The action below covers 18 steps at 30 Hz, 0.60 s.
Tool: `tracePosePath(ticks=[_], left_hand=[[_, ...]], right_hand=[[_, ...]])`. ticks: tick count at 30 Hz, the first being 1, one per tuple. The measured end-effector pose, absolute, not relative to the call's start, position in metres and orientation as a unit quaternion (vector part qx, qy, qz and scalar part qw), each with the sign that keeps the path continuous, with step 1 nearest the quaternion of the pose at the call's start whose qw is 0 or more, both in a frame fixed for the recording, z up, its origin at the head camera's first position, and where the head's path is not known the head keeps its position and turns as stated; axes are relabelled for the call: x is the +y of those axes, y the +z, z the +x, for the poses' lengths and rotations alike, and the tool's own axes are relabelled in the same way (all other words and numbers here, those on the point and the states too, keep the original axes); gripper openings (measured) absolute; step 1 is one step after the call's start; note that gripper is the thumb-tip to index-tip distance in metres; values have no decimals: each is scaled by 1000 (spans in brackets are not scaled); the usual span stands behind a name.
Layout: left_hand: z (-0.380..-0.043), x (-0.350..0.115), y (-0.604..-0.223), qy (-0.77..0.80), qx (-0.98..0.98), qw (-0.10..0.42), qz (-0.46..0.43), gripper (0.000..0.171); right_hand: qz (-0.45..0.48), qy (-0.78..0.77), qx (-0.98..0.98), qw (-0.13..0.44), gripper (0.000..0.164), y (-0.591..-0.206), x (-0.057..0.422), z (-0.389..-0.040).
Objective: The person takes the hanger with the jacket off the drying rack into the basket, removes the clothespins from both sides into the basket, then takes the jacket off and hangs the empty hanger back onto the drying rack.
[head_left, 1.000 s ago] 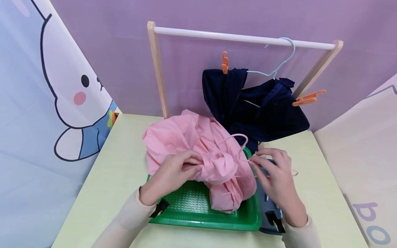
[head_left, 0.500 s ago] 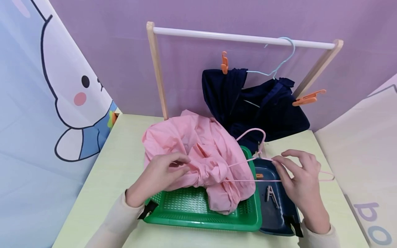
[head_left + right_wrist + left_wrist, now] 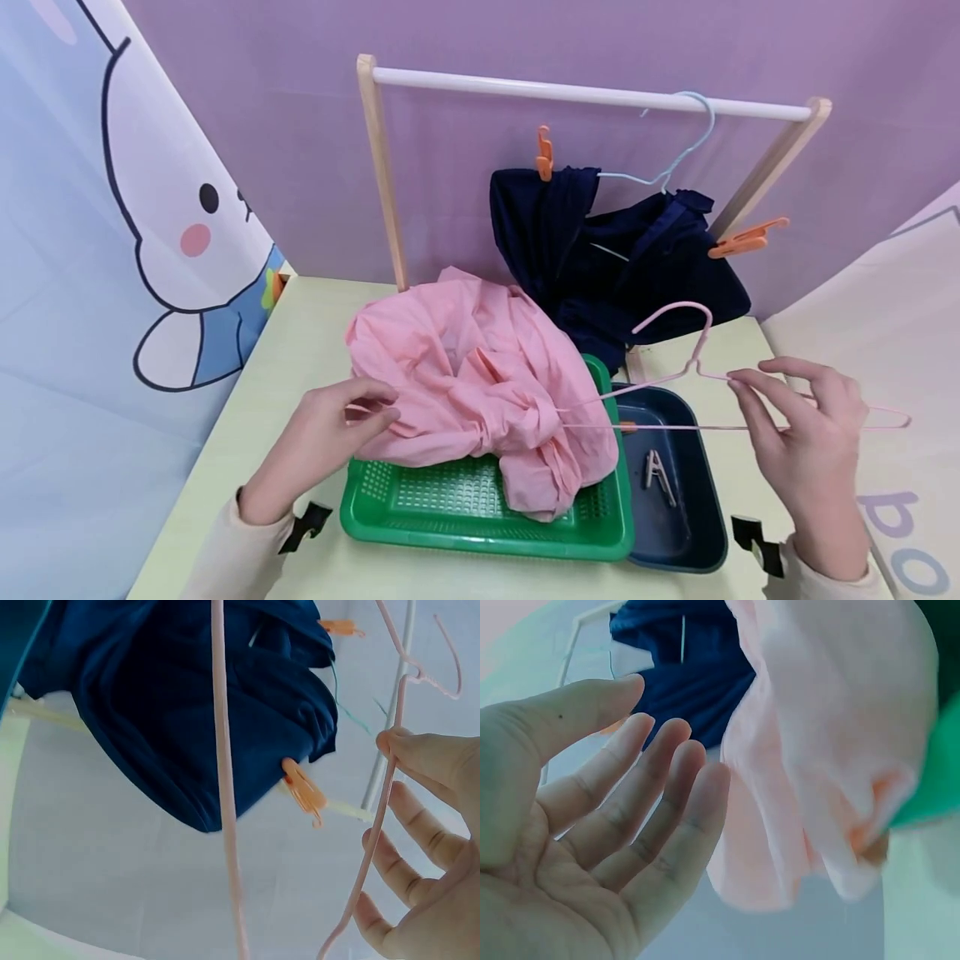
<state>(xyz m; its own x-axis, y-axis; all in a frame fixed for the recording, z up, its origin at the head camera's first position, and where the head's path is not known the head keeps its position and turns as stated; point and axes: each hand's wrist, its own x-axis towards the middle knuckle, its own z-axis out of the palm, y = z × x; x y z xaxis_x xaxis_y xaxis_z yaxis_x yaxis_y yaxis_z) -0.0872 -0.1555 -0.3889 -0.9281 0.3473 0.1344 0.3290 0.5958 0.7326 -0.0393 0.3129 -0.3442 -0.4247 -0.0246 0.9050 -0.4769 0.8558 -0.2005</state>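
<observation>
My right hand (image 3: 813, 437) pinches the shoulder wire of a pink clothes hanger (image 3: 701, 337) between thumb and fingertips, just beside the hook. The hanger's left end lies against bunched pink cloth (image 3: 465, 358), where its tip is hidden. That cloth is heaped over a green basket (image 3: 480, 542). At the heap's left side is my left hand (image 3: 322, 437), holding nothing; in the left wrist view its fingers (image 3: 676, 802) are loosely bent and apart from the cloth. The right wrist view shows the thumb on the hanger wire (image 3: 386, 795).
Behind stands a rack with a white rail (image 3: 525, 87). From it a light blue hanger (image 3: 693, 146) carries a dark navy garment (image 3: 637, 283) with orange clips (image 3: 738, 240) on it. A dark blue tray (image 3: 678, 533) beside the basket contains a clothespin (image 3: 658, 477).
My right hand has moved right, drawing the pink hanger mostly out of the pink cloth. The left hand has let go of the cloth and moved left.
</observation>
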Motion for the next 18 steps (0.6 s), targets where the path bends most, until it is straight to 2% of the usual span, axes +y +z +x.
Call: tracePosePath(ticks=[5,8,12,15,18], left_hand=[[-82,-178,-397,394,909,31,135,11],[-78,-192,-403,391,913,79,93,19],[-75,-205,-414,416,893,169,38,39],[-73,-214,-427,466,855,226,20,48],[-69,-222,-439,542,795,273,20,49]], right_hand=[[139,210,-814,523,26,-333,315,-37],[131,202,-812,532,33,-327,314,-37],[116,201,-808,542,42,-321,311,-39],[108,208,-810,537,28,-319,306,-41],[106,215,-810,536,15,-316,299,-47]])
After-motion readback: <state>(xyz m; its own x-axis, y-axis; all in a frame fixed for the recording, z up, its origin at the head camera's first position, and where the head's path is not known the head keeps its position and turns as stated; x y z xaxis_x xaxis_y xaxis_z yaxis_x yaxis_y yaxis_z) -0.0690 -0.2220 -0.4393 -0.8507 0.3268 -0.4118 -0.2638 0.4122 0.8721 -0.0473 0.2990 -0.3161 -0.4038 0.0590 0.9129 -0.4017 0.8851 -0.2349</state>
